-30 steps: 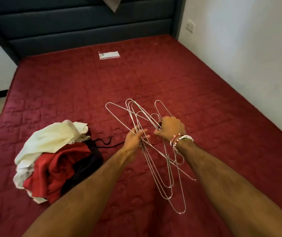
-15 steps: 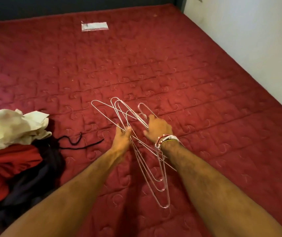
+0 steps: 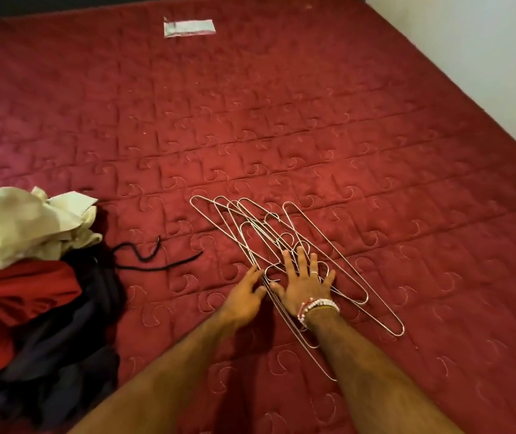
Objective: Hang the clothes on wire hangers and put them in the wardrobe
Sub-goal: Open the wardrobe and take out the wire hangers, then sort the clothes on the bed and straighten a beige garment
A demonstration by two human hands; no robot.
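Note:
Several wire hangers point(image 3: 338, 261) lie fanned out flat on the red quilted mattress point(image 3: 281, 126). My right hand point(image 3: 305, 281), with beaded bracelets on the wrist, rests flat on them with fingers spread. My left hand point(image 3: 245, 296) sits just left of the bundle, fingertips touching the nearest wires, gripping nothing. A heap of clothes lies at the left: a cream garment point(image 3: 25, 227) on top, a red one point(image 3: 15, 302) below, a dark one point(image 3: 72, 349) with a black drawstring point(image 3: 156, 261) trailing out.
A small white packet point(image 3: 189, 27) lies far up the mattress. A white wall point(image 3: 485, 57) runs along the mattress's right edge. No wardrobe is in view.
The hangers have gone from being held up in both hands down onto the mattress and spread apart. Both hands have let go, and the view has tilted down and closer.

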